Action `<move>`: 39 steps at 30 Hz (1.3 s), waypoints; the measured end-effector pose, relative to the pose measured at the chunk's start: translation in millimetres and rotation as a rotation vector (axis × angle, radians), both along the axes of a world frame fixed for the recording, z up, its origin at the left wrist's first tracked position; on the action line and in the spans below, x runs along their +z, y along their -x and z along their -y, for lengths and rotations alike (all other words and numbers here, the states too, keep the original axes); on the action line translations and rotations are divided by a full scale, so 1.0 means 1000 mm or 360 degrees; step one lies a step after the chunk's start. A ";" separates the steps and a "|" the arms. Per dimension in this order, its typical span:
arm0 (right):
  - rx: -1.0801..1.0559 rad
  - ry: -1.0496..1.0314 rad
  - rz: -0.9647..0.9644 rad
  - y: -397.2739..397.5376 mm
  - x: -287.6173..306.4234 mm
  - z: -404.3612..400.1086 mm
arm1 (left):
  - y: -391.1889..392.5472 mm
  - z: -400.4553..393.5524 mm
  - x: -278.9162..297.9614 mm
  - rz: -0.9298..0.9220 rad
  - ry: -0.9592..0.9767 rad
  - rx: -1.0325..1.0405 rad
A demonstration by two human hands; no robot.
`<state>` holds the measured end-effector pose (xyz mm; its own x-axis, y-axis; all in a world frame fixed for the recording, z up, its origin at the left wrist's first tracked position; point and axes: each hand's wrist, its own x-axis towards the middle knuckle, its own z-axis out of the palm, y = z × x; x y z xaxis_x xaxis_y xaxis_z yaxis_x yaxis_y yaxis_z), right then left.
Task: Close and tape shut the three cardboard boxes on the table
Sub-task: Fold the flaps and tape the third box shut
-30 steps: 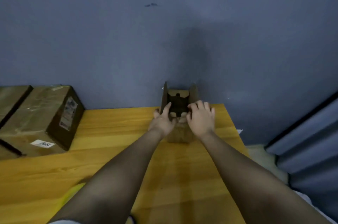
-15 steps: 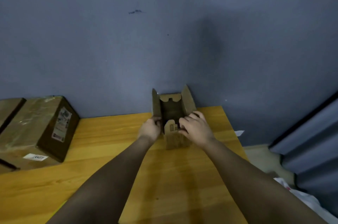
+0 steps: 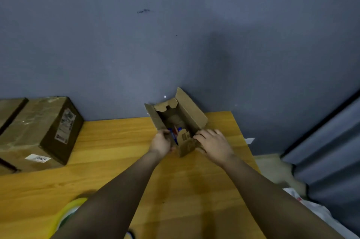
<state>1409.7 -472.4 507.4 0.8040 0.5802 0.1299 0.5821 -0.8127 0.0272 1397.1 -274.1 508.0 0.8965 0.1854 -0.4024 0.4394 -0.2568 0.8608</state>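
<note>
A small cardboard box (image 3: 191, 115) stands at the far side of the wooden table (image 3: 109, 141) near the wall, turned at an angle, with its top flaps up. Blue and red items show inside it. My left hand (image 3: 161, 142) grips its left side and my right hand (image 3: 212, 143) grips its right side by the near end flap. A larger taped box (image 3: 39, 131) with labels lies at the left, and the edge of another box (image 3: 9, 110) shows beside it. A yellow tape roll (image 3: 65, 217) lies at the near left, partly hidden by my left arm.
A blue-grey wall rises right behind the table. The table's right edge runs close to the small box, with floor and a white bag (image 3: 315, 209) below. A dark curtain or panel (image 3: 335, 141) stands at the right.
The small box has been turned clockwise and drawn a little nearer. My hands moved from its top opening to its sides, and the inside with blue and red items came into view.
</note>
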 end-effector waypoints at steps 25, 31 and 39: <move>-0.0150 -0.0072 -0.0441 0.030 -0.006 0.013 | 0.053 -0.004 -0.001 0.0492 -0.1728 -0.1032; -0.0266 -0.0400 -0.0647 0.036 -0.017 0.016 | 0.056 -0.002 -0.024 0.0480 -0.1349 -0.0899; -0.0484 -0.1012 -0.0969 0.043 -0.010 0.007 | 0.049 -0.002 -0.033 0.0585 -0.0953 -0.0662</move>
<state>1366.8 -479.0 497.2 0.9438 0.2981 -0.1430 0.1096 -0.6901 -0.7154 1348.5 -271.6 474.5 0.9948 -0.1015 -0.0076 -0.0770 -0.7991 0.5962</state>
